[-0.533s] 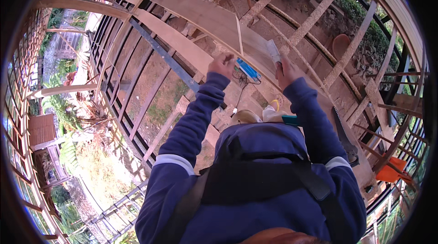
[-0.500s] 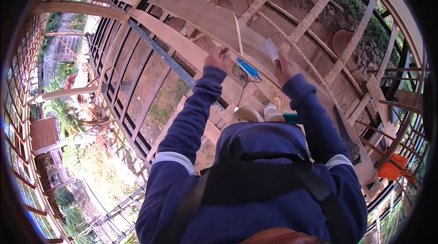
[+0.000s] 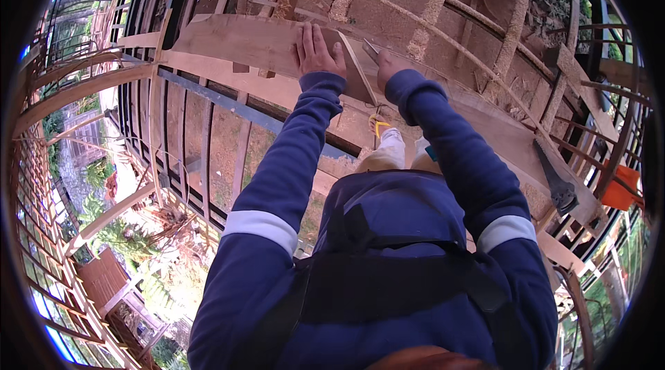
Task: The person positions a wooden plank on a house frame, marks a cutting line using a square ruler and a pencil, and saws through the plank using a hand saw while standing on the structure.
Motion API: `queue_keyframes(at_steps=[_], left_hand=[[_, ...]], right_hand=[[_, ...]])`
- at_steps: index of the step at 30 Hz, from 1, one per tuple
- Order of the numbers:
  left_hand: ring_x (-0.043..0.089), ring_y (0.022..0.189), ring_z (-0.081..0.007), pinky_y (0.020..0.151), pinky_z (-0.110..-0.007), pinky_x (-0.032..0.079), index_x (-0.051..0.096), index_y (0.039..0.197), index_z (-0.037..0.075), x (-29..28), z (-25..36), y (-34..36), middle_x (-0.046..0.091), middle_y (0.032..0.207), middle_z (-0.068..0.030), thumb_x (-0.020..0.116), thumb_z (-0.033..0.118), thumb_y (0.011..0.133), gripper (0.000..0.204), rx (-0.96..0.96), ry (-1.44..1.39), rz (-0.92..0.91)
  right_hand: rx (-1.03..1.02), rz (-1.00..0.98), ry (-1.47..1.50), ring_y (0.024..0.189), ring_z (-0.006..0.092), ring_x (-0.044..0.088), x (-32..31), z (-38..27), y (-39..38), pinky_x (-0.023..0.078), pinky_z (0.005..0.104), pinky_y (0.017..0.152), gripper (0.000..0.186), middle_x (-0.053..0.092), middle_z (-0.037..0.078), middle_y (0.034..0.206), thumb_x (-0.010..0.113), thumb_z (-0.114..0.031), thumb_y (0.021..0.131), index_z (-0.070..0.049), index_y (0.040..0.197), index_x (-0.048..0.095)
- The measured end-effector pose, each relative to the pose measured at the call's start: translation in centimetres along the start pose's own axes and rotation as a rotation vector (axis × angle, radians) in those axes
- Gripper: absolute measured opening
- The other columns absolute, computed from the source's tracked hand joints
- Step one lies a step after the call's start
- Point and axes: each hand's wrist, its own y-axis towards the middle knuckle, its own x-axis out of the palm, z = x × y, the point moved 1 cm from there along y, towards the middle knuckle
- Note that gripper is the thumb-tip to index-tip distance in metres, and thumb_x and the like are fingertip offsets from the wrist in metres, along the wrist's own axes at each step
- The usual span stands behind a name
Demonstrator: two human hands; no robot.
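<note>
A long brown wooden board (image 3: pixel 235 34) runs across in front of me. My left hand (image 3: pixel 318 51) rests palm down on it, fingers stretched and thumb apart. A thin pale wood strip (image 3: pixel 357 65) lies across the board, just right of that hand. On the strip's other side, my right hand (image 3: pixel 391 69) is closed round a flat, silvery metal tool (image 3: pixel 370 49); its exact kind is hard to make out. Farther right, a handsaw (image 3: pixel 551 176) with a dark handle lies on the boards.
Open floor joists (image 3: pixel 242 138) and a bluish beam (image 3: pixel 228 103) span the ground at the left. My foot in a yellow-strapped sandal (image 3: pixel 378 125) is below the board. Rough beams (image 3: pixel 433 13) cross beyond it. An orange object (image 3: pixel 621 186) is at the far right.
My left hand has gone from raised with curled fingers to flat on the board. The right hand has moved left with the metal tool, toward the strip. The blue tool below is out of sight.
</note>
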Motion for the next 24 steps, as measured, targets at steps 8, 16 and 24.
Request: queue_keyframes(at_steps=[8, 16, 24], left_hand=[[0.031, 0.143, -0.0313, 0.116, -0.055, 0.019, 0.043, 0.142, 0.002, 0.8, -1.0, 0.1, 0.037, 0.152, -0.0143, 0.053, 0.036, 0.090, 0.064, -0.008, -0.019, -0.050], [0.032, 0.142, -0.0318, 0.116, -0.057, 0.018, 0.044, 0.142, 0.003, 0.8, -1.1, 0.3, 0.039, 0.150, -0.0151, 0.051, 0.037, 0.088, 0.064, -0.006, -0.036, -0.045], [0.032, 0.142, -0.0317, 0.116, -0.056, 0.017, 0.044, 0.142, 0.002, 0.6, -0.5, 0.2, 0.039, 0.151, -0.0153, 0.053, 0.034, 0.089, 0.063, 0.006, -0.017, -0.046]], right_hand=[[0.109, -0.034, -0.023, 0.103, 0.0458, 0.063, -0.8, -4.8, 4.2, 0.050, 0.0511, 0.089, 0.027, 0.065, 0.031, 0.107, 0.044, -0.011, 0.092, 0.001, 0.113, 0.055], [0.171, -0.113, -0.100, 0.106, 0.0434, 0.064, -1.3, -6.6, 5.0, 0.051, 0.0491, 0.092, 0.031, 0.065, 0.030, 0.109, 0.046, -0.015, 0.092, 0.001, 0.116, 0.058], [0.224, -0.221, -0.044, 0.110, 0.0420, 0.063, -1.5, -5.6, 2.1, 0.049, 0.0476, 0.095, 0.035, 0.064, 0.028, 0.116, 0.048, -0.016, 0.091, 0.000, 0.119, 0.063]])
